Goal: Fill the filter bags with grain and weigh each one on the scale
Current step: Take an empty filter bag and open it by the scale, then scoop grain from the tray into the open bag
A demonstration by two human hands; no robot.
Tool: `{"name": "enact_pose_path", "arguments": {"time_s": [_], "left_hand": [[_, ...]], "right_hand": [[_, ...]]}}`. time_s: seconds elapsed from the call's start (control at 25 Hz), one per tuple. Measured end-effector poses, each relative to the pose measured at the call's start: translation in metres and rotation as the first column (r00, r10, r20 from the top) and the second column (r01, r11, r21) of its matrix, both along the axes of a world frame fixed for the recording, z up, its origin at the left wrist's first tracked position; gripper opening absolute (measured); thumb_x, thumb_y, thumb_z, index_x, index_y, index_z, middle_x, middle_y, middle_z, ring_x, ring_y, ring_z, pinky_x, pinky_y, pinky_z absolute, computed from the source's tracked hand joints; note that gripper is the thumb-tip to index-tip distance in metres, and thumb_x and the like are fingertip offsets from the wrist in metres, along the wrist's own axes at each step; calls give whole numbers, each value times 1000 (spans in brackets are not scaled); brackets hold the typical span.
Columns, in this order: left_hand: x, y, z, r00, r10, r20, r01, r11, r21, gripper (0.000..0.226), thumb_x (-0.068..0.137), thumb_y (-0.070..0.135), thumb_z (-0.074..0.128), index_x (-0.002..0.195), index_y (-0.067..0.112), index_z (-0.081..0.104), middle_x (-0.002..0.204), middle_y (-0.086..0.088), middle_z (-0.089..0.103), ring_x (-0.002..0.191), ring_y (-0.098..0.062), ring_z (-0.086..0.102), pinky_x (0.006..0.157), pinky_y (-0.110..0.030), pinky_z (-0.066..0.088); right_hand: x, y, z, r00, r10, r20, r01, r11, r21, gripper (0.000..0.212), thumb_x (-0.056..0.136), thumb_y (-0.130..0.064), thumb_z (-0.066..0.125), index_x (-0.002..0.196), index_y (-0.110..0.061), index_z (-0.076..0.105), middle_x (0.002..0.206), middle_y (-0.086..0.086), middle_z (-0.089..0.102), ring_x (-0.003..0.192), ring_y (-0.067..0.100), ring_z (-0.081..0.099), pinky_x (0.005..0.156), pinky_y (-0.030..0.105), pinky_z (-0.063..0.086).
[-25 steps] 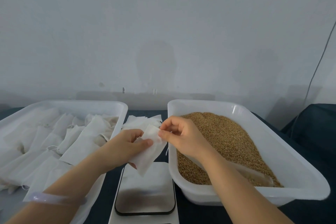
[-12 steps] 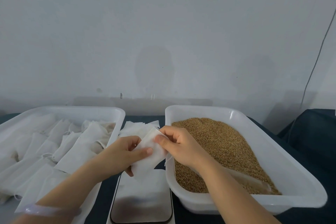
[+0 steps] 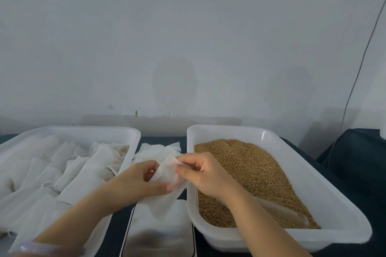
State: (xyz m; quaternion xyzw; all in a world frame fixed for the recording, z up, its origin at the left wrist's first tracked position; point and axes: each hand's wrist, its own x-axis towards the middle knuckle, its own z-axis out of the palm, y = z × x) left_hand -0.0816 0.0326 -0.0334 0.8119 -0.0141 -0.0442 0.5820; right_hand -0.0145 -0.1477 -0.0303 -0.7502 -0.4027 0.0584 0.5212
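Work centred on one empty filter bag (image 3: pixel 165 200), held up between the tub of bags (image 3: pixel 83 129) and the grain tub (image 3: pixel 229 128), just above the scale (image 3: pixel 158 238). The left hand (image 3: pixel 140 181) pinched its face under the thumb and the right hand (image 3: pixel 206 175) pinched its top edge, so both hands were clamped on it, close together. Its long axis ran steeply, mouth at the fingers, closed end hanging toward the scale. The grain (image 3: pixel 250 169) lay to the right, just beside the right hand, with what looked like a clear scoop (image 3: pixel 288 214) half buried there. That hand seemed the likelier to reach.
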Motion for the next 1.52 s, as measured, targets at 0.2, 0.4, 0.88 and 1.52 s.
{"name": "enact_pose_path", "arguments": {"time_s": [0.2, 0.4, 0.88, 1.52], "left_hand": [[-1, 4, 2, 944, -308, -121, 244, 895, -374, 88, 63, 50, 80, 128, -2, 53, 121, -33, 54, 113, -46, 53, 99, -54, 38], [-6, 1, 4, 929, -307, -205, 246, 929, -277, 70, 47, 39, 91, 96, -4, 66, 79, -22, 57, 65, -30, 60, 73, -39, 51], [-10, -5, 5, 992, -110, -68, 94, 974, -204, 56, 52, 37, 81, 90, 3, 58, 78, -14, 64, 61, -27, 61, 50, -32, 48], [-8, -29, 25, 999, -49, 21, 48, 997, 55, 26, 79, 26, 76, 94, 18, 57, 61, 3, 63, 54, -15, 58, 54, -24, 49]], "right_hand": [[-10, -1, 10, 988, 151, -19, -151, 988, -40, 15, 92, -16, 59, 83, -23, 70, 74, -20, 62, 80, -2, 55, 79, 15, 40], [-13, -18, 16, 998, 62, 15, -60, 990, -125, 14, 90, -33, 58, 96, -37, 70, 91, -26, 66, 93, -5, 58, 87, 18, 46], [41, -181, -13, 940, -278, 197, 313, 477, -821, 16, 84, -35, 67, 91, -43, 54, 97, -18, 58, 88, 2, 58, 77, 21, 49], [51, -173, -6, 910, -260, 322, 414, 593, -690, 25, 87, -33, 63, 98, -52, 51, 97, -32, 54, 101, -3, 49, 101, 31, 33]]}}
